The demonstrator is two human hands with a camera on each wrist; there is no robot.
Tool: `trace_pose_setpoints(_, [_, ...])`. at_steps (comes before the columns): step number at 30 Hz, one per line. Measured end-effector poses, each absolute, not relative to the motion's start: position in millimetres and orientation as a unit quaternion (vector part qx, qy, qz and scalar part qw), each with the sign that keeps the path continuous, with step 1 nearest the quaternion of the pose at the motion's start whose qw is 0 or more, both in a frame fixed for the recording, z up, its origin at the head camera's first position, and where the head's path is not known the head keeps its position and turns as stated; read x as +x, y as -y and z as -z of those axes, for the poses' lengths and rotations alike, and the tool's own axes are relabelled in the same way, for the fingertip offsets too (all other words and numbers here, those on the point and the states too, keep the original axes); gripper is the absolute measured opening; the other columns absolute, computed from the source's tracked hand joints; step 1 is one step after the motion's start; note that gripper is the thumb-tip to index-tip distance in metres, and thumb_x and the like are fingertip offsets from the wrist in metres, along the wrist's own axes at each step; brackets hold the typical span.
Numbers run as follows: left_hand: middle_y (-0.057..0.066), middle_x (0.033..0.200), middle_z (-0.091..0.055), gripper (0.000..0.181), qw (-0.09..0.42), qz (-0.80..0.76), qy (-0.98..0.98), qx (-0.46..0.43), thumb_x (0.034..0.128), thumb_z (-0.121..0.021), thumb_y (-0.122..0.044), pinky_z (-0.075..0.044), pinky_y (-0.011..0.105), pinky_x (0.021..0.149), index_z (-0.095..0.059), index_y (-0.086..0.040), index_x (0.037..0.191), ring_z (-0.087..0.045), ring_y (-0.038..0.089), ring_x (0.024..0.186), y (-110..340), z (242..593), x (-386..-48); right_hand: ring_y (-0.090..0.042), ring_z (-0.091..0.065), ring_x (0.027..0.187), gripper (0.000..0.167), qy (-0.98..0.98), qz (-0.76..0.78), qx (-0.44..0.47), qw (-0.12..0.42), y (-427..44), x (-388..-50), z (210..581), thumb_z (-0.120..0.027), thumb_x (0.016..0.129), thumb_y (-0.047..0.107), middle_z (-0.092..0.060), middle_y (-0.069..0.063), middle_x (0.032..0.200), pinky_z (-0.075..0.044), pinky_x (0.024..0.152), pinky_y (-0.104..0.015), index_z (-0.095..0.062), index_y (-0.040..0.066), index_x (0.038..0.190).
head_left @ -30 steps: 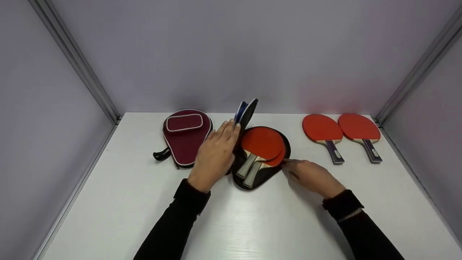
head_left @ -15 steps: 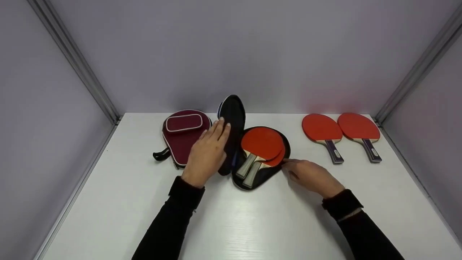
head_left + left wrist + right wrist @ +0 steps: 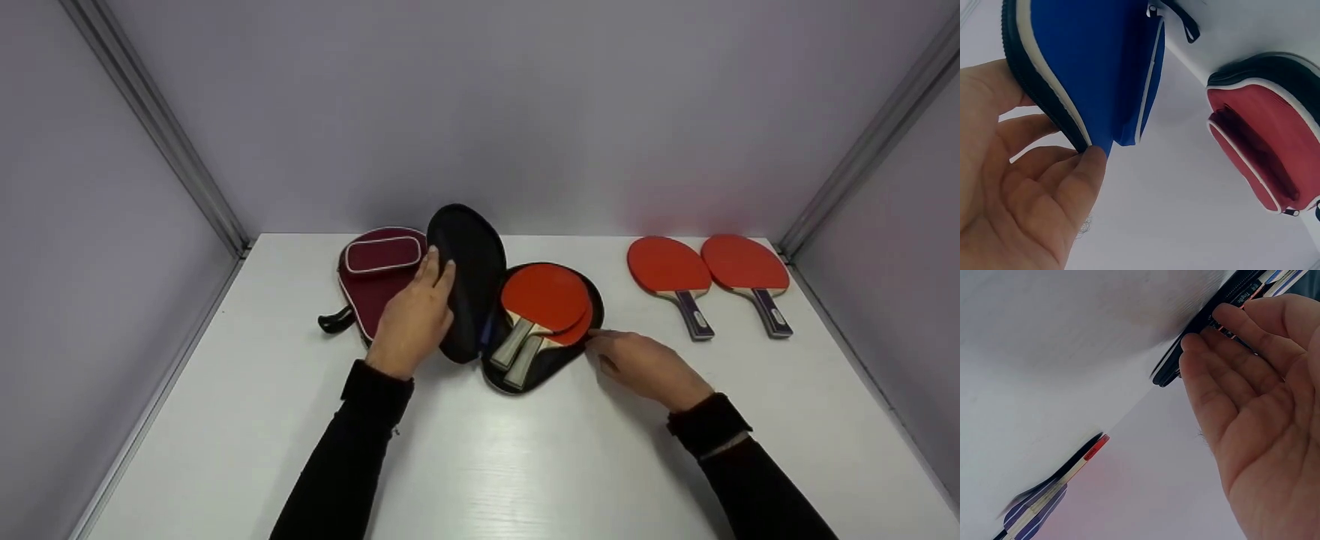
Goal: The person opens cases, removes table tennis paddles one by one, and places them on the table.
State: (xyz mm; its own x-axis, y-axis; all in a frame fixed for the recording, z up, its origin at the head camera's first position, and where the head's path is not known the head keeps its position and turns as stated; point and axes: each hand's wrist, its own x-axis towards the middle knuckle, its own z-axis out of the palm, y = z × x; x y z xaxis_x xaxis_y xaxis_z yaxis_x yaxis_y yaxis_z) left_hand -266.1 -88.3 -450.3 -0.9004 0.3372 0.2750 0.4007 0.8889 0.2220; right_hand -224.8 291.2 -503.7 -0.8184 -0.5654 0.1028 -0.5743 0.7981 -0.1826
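A blue table tennis bat case with a black lining lies spread in the head view. Its raised lid [image 3: 469,289] leans left, gripped at the edge between the thumb and fingers of my left hand [image 3: 416,319]; the left wrist view shows the lid's blue outside [image 3: 1084,67]. Two red table tennis bats [image 3: 546,298] with pale handles lie overlapped in the case's lower half [image 3: 551,365]. My right hand [image 3: 649,364] pinches the right rim of that half; in the right wrist view its fingertips meet the case's dark edge [image 3: 1171,368].
A dark red bat case [image 3: 375,289] with white piping and a black strap [image 3: 336,322] lies at left, partly behind my left hand. Two more red bats [image 3: 669,266] [image 3: 746,262] with dark handles lie at right. Walls close the white table [image 3: 480,465] at back and sides.
My left hand has swung the case's lid to the left, so its black inside now faces up more. The right hand stays at the rim, and the bats have not moved.
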Motion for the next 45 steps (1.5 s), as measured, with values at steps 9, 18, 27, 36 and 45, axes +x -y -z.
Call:
trace_pose_setpoints(9, [0.033, 0.187, -0.037, 0.063, 0.095, 0.132, 0.974, -0.158, 0.1168, -0.071, -0.018, -0.069, 0.054, 0.113, -0.053, 0.004, 0.173, -0.054, 0.041, 0.169, 97, 455, -268, -0.027, -0.085, 0.113, 0.023, 0.950, -0.104, 0.295, 0.020, -291, -226, 505, -0.070, 0.105, -0.006, -0.087, -0.010, 0.136, -0.072, 0.092, -0.047, -0.083, 0.008, 0.118])
trace_pose_setpoints(18, [0.032, 0.187, -0.039, 0.064, 0.061, 0.093, 0.986, -0.127, 0.1162, -0.073, -0.024, -0.062, 0.057, 0.125, -0.056, 0.004, 0.171, -0.048, 0.043, 0.174, 102, 467, -272, -0.019, -0.077, 0.093, 0.019, 0.953, -0.092, 0.288, 0.021, -290, -227, 504, -0.073, 0.106, -0.004, -0.087, -0.009, 0.119, -0.070, 0.082, -0.041, -0.082, 0.007, 0.118])
trace_pose_setpoints(27, [0.019, 0.185, -0.050, 0.066, 0.021, -0.001, 0.985, -0.170, 0.1146, -0.075, -0.036, -0.032, 0.061, 0.148, -0.059, -0.011, 0.173, -0.036, 0.043, 0.180, 109, 486, -275, -0.017, -0.074, 0.090, 0.019, 0.952, -0.090, 0.290, 0.023, -288, -226, 502, -0.074, 0.105, -0.004, -0.086, -0.008, 0.114, -0.069, 0.080, -0.040, -0.082, 0.007, 0.118])
trace_pose_setpoints(36, [0.014, 0.180, -0.058, 0.076, 0.037, 0.036, 0.960, -0.275, 0.1054, -0.085, -0.051, -0.043, 0.062, 0.142, -0.064, -0.018, 0.171, -0.052, 0.040, 0.171, 111, 563, -311, -0.025, -0.084, 0.104, 0.019, 0.956, -0.119, 0.269, 0.014, -289, -226, 502, -0.070, 0.110, 0.000, -0.088, -0.010, 0.122, -0.073, 0.092, -0.048, -0.083, 0.006, 0.124])
trace_pose_setpoints(45, [0.002, 0.176, -0.065, 0.079, 0.048, -0.072, 0.961, -0.264, 0.1045, -0.074, -0.075, -0.072, 0.055, 0.106, -0.065, -0.032, 0.171, -0.067, 0.029, 0.160, 96, 589, -313, -0.021, -0.079, 0.085, 0.019, 0.967, -0.111, 0.228, 0.013, -295, -230, 501, -0.073, 0.113, 0.008, -0.085, -0.010, 0.099, -0.071, 0.073, -0.046, -0.082, 0.008, 0.129])
